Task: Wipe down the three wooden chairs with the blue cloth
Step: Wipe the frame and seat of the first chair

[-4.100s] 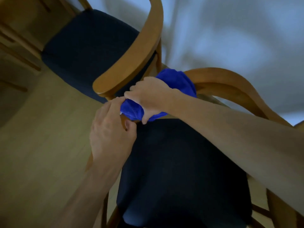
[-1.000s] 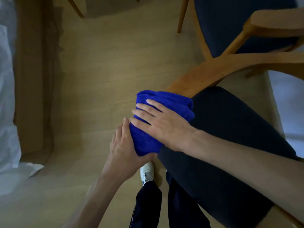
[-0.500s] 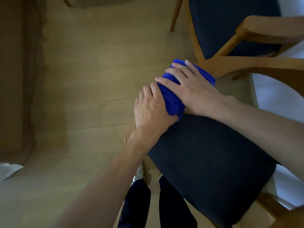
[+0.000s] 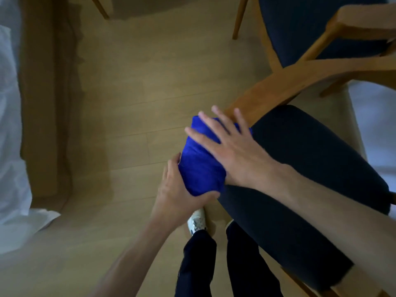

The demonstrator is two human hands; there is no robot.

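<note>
The blue cloth (image 4: 199, 166) is draped over the left side of a wooden chair (image 4: 278, 91) with a dark padded seat (image 4: 310, 168). My right hand (image 4: 231, 148) lies flat on top of the cloth with its fingers spread and straight. My left hand (image 4: 177, 189) grips the cloth's lower end from the left, thumb curled under it. The part of the chair frame beneath the cloth is hidden. A second wooden chair (image 4: 353, 22) with a dark seat stands beyond, at the upper right.
Pale wood floor (image 4: 132, 93) fills the middle and left. A white sheet (image 4: 12, 146) hangs along the left edge beside a brown wooden panel (image 4: 40, 103). My legs and a white shoe (image 4: 196, 221) are below the cloth. Another chair leg (image 4: 100, 7) shows at the top.
The cloth and both hands have slid back down the chair's side toward me since half a second ago. My right hand's fingers have spread wider.
</note>
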